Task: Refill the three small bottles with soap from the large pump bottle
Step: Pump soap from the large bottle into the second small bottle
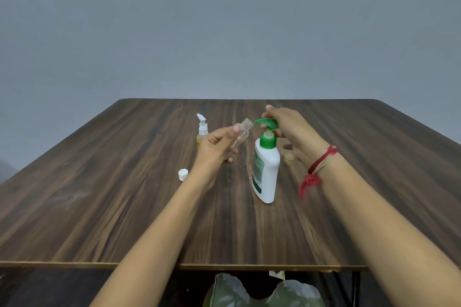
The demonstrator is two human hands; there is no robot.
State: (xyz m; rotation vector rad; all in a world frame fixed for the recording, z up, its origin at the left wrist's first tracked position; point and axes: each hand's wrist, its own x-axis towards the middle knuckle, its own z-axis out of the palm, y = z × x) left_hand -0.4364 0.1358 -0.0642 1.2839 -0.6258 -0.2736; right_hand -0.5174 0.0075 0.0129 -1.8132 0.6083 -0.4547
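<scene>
A large white pump bottle [267,172] with a green pump head [266,123] stands upright on the wooden table [124,194]. My right hand [287,122] rests on top of the pump head. My left hand [217,146] holds a small clear bottle [242,133], uncapped and tilted, with its open neck just beside the green nozzle. Behind my left hand stands a small bottle [201,132] with a white pump and yellow liquid. A white cap [182,174] lies on the table left of my left wrist.
A small yellowish object [289,156] lies on the table behind my right wrist, partly hidden. A red thread [316,169] is tied around my right wrist. Under the table's front edge a green patterned cloth [262,291] shows. A plain grey wall stands behind the table.
</scene>
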